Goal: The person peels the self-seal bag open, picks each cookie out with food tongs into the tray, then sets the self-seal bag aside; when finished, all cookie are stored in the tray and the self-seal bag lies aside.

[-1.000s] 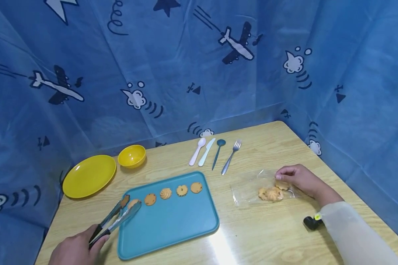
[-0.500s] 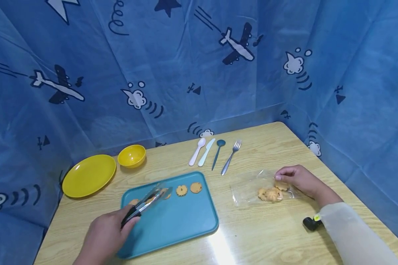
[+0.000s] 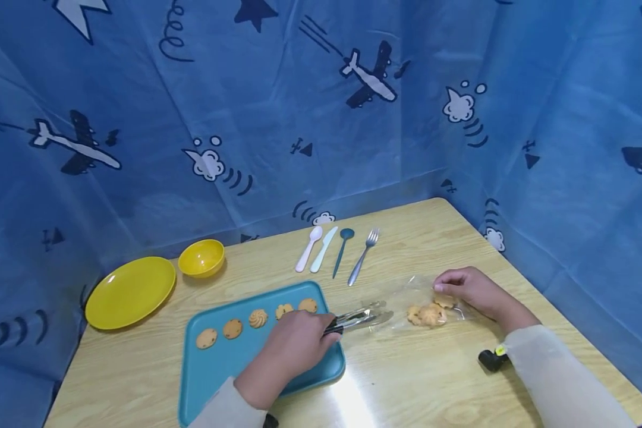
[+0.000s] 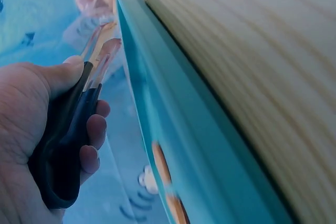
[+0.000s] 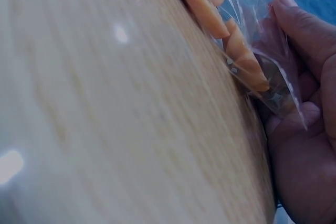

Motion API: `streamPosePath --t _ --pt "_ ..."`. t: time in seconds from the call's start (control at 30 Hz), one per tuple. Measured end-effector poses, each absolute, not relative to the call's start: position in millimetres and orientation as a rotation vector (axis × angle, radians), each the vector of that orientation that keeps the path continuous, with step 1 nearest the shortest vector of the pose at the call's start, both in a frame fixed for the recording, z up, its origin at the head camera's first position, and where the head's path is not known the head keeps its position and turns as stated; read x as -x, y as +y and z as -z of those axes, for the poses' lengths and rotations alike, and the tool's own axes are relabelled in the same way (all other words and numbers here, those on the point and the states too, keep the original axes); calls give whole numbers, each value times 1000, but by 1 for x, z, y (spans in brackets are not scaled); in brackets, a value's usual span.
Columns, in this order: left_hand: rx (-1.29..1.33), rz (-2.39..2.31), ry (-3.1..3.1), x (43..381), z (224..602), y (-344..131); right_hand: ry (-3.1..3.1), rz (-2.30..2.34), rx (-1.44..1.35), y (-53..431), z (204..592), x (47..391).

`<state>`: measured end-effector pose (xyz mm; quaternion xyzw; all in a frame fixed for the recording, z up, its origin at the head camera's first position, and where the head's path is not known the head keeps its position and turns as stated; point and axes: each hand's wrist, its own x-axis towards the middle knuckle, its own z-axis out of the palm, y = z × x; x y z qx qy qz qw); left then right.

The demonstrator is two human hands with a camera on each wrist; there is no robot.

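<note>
My left hand [image 3: 294, 345] grips black-handled metal tongs [image 3: 359, 318] above the right end of a teal tray [image 3: 219, 380]. The tongs' tips reach past the tray's edge toward a clear plastic bag [image 3: 398, 297]; no cookie is visible between them. In the left wrist view, fingers and thumb wrap the tongs' black handle [image 4: 65, 135]. My right hand [image 3: 476, 291] pinches the bag at its right part, with several cookies [image 3: 430, 315] inside. A row of several round cookies [image 3: 232, 328] lies along the tray's far side, partly covered by my left hand.
A yellow plate [image 3: 131, 292] and a yellow bowl [image 3: 201, 259] stand at the back left. Behind the tray lie a pink spoon [image 3: 308, 249], a pale knife [image 3: 323, 249], a dark green spoon [image 3: 343, 252] and a metal fork [image 3: 364, 257]. A blue curtain [image 3: 278, 137] borders the table.
My left hand has swung the tongs rightward from the leftmost cookie, across the tray, to the bag. That cookie stays on the tray. My right hand keeps its hold; the head view shifts slightly.
</note>
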<state>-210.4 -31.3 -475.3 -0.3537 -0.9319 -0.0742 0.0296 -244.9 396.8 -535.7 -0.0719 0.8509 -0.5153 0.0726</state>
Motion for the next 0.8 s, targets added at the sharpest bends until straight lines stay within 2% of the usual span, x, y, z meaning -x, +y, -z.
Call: streamPosePath --t 0.23,0.8 --pt "1192 283 -2908 217 480 1 2558 1547 214 398 535 244" --pt "1281 103 -2782 221 480 28 2557 1550 242 397 537 248"
